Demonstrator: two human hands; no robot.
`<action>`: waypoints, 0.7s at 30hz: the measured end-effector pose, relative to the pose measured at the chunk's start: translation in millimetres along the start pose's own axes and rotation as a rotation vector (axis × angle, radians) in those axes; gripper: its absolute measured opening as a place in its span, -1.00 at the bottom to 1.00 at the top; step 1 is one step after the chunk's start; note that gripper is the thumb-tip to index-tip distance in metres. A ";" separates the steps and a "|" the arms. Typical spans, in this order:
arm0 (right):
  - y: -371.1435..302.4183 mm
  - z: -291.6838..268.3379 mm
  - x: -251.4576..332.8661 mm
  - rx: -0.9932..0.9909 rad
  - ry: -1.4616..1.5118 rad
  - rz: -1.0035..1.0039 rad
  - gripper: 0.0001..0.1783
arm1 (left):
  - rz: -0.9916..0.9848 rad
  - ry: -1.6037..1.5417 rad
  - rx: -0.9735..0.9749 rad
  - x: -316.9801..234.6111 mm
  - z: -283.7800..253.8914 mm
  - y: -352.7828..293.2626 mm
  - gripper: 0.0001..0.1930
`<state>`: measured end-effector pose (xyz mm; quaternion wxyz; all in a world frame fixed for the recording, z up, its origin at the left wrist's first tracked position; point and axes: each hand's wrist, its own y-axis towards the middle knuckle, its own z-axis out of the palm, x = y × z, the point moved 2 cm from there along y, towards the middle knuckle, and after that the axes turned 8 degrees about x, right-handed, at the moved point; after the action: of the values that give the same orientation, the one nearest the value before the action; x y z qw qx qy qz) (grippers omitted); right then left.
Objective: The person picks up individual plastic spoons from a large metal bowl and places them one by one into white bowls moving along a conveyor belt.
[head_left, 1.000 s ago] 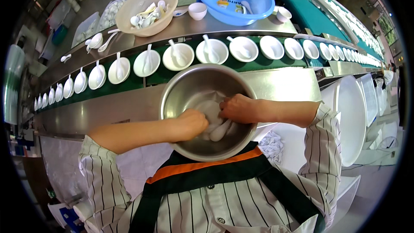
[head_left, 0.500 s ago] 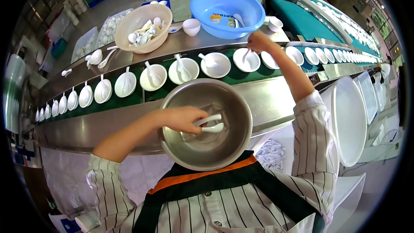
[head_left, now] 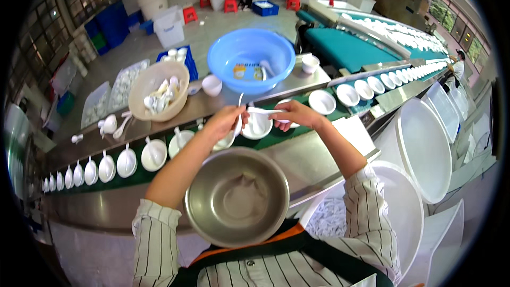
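Over the conveyor line, both my hands are raised close together. My left hand [head_left: 226, 123] is closed on a white soup spoon [head_left: 237, 126], which stands upright in the fingers. In my right hand [head_left: 293, 114], a second white spoon [head_left: 261, 110] is pinched and lies nearly level, reaching toward the left hand. Under them sits a white bowl [head_left: 257, 132] with a spoon in it, partly covered by the hands. Closer to me is a steel basin [head_left: 212, 202], with no spoons visible inside.
White bowls, several holding spoons, line the green belt [head_left: 135, 179]. Beyond stand a blue basin [head_left: 215, 69] and a cream basin [head_left: 139, 103] with spoons. A small white cup [head_left: 212, 86] sits between them. Large white tubs [head_left: 419, 154] are at right. People work farther back.
My left hand has risen from the steel basin with a spoon. My right hand has come inward to the left, now holding a spoon beside it. The view has tilted up.
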<state>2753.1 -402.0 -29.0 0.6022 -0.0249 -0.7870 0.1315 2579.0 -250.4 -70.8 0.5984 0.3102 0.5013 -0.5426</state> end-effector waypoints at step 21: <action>-143.5 93.4 -44.9 -0.625 -0.060 -0.085 -0.39 | -0.255 0.976 0.022 -27.3 -0.1 -56.8 -0.61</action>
<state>2693.4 -565.7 -59.7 0.5468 -0.1717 -0.8072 -0.1412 2526.9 -253.5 -35.5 0.2197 0.4704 0.7508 -0.4083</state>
